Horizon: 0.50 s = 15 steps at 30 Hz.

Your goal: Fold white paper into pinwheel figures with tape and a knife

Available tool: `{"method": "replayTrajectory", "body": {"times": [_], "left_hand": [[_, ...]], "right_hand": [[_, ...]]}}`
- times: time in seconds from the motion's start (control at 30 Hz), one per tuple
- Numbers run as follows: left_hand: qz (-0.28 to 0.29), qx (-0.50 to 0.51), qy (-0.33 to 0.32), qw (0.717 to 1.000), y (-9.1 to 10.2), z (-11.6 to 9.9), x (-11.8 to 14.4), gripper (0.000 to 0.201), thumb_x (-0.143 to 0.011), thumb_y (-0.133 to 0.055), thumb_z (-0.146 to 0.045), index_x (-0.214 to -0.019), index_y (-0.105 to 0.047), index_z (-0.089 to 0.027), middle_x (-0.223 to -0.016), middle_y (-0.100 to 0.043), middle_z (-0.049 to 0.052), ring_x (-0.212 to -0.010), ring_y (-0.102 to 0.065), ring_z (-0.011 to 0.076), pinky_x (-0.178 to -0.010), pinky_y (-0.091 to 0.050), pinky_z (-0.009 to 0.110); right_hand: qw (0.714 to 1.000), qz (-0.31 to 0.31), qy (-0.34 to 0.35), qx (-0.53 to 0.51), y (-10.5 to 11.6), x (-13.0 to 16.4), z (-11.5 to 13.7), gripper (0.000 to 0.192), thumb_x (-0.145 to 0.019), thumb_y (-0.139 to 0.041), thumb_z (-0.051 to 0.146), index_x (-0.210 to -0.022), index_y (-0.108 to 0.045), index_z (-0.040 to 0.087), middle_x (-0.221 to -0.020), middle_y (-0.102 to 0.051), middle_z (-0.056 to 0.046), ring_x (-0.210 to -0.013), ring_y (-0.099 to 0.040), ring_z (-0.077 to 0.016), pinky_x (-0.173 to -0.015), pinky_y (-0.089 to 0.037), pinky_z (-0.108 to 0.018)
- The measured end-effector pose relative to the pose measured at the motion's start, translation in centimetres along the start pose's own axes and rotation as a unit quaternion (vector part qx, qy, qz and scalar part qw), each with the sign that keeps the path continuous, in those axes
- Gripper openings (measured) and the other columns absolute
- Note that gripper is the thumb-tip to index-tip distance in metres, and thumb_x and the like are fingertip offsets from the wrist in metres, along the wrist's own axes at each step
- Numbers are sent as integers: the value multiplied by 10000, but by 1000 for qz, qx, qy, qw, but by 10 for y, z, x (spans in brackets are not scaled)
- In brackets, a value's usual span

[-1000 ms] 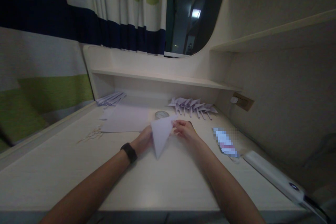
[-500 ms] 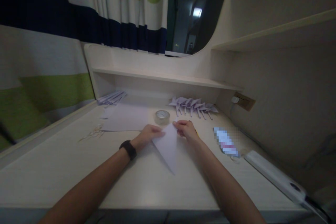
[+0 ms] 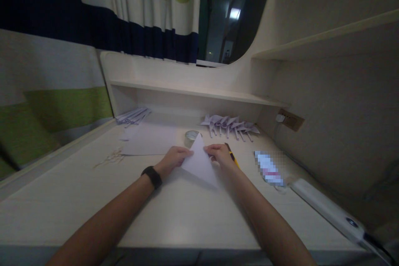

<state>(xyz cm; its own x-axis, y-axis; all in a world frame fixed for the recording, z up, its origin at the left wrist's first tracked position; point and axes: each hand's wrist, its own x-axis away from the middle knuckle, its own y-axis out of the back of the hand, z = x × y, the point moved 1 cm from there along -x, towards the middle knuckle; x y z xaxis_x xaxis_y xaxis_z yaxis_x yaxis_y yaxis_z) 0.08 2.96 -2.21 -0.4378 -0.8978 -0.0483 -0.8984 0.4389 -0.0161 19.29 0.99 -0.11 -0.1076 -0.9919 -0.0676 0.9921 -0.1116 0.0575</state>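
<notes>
A white sheet of paper, folded into a triangle, is held above the desk with one point facing the back. My left hand pinches its left edge between thumb and fingers. On the right edge, my right hand has a similar pinch. Behind the paper lies a roll of clear tape, partly covered by the paper's tip. A yellow and black utility knife rests just beyond my right hand, its lower part hidden by the wrist.
Several paper pinwheels lie at the back right. White sheets, rolled paper sticks and thin strings are on the left. A blurred phone-like object and a white power strip lie right. A shelf overhangs the back.
The folded paper has turned in my hands: its long point toward me has swung right, and a tip now points to the back. My right hand has shifted slightly, showing more of the knife.
</notes>
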Motion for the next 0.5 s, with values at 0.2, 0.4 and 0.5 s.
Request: {"method": "replayTrajectory", "body": {"times": [0.2,0.4,0.5], "left_hand": [[-7,68,-7,998,-4,-4,1,335,-677,-726,-426,-755,-695,-102,-655,-657,81,-533,-577,151,-489,-383,246],[-54,75,-11,996,-2,-5,-1,309,-680,-724,-399,-673,-683,-93,-567,-633,69,-470,-552,146,-452,-367,249],[-106,95,-18,990,5,-10,-2,278,-651,-743,-368,-653,-672,-99,-518,-604,43,-438,-522,132,-431,-351,244]], "right_hand": [[989,143,15,23,-9,11,2,149,-559,-727,286,-590,-708,141,-507,-574,5,-474,-430,-84,-471,-291,-224],[985,167,-10,34,-14,16,-1,127,-573,-714,268,-588,-705,143,-474,-546,27,-449,-389,-71,-465,-258,-225],[985,169,-23,32,-11,16,-1,127,-580,-706,265,-582,-703,138,-446,-529,32,-428,-374,-70,-457,-246,-229]]}}
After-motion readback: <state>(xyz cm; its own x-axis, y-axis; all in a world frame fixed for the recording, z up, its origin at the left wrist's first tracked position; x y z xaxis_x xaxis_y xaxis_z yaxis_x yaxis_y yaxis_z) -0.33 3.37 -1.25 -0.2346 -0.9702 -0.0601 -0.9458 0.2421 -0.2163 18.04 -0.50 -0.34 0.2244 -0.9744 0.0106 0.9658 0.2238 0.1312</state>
